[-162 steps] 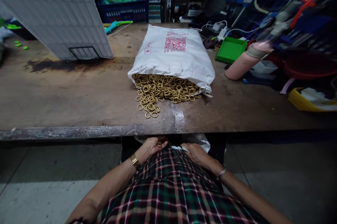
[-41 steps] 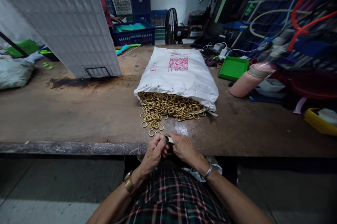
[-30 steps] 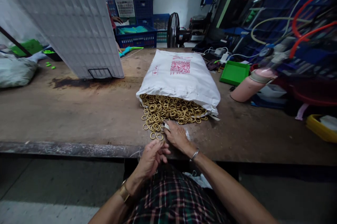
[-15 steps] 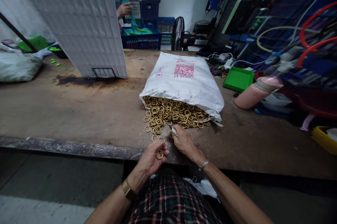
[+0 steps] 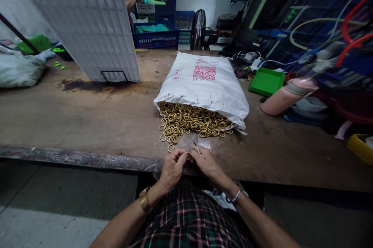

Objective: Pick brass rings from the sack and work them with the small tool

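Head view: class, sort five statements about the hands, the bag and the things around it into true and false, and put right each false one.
1. The left hand pinches a gold-coloured ring. True.
2. The right hand holds a slim pointed tool. True.
3. The white bag is sealed shut. False: its near end is open, and loose rings spill out onto the table.
4. The green tray is left of the bag. False: it is to the right of the bag.
5. A black fan stands beyond the bag. True.
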`<state>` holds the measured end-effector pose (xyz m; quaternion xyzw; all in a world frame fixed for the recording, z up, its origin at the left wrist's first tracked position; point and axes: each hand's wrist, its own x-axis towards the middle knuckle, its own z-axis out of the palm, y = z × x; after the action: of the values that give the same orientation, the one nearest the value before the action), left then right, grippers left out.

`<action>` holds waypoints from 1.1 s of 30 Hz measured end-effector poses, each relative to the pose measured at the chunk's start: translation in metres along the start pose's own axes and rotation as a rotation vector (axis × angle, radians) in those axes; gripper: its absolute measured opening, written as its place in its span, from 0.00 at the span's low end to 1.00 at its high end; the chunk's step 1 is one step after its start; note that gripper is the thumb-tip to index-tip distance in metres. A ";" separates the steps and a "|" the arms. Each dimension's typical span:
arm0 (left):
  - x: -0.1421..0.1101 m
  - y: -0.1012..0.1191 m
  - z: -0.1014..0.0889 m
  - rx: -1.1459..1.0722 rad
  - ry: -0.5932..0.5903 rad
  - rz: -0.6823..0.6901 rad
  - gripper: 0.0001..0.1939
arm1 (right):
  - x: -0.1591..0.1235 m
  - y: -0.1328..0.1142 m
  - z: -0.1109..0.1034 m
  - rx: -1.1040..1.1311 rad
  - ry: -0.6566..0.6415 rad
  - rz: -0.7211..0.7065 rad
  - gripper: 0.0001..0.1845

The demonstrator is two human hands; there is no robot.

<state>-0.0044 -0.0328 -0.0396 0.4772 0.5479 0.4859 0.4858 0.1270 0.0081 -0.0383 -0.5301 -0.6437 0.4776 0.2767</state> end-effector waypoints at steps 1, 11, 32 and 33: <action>0.000 -0.001 0.000 0.032 -0.002 0.031 0.11 | -0.001 0.001 0.001 0.035 -0.032 0.050 0.16; 0.000 0.000 0.001 0.003 -0.019 -0.010 0.11 | -0.003 0.002 0.009 0.346 -0.083 0.245 0.19; -0.001 -0.001 -0.003 -0.354 -0.139 -0.285 0.18 | -0.007 0.021 0.005 -0.567 -0.043 -0.277 0.11; 0.000 -0.002 -0.003 -0.348 -0.133 -0.283 0.18 | -0.007 0.022 0.006 -0.585 -0.043 -0.275 0.11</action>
<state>-0.0075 -0.0331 -0.0414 0.3356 0.4841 0.4677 0.6589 0.1329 -0.0008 -0.0601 -0.4849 -0.8250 0.2417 0.1608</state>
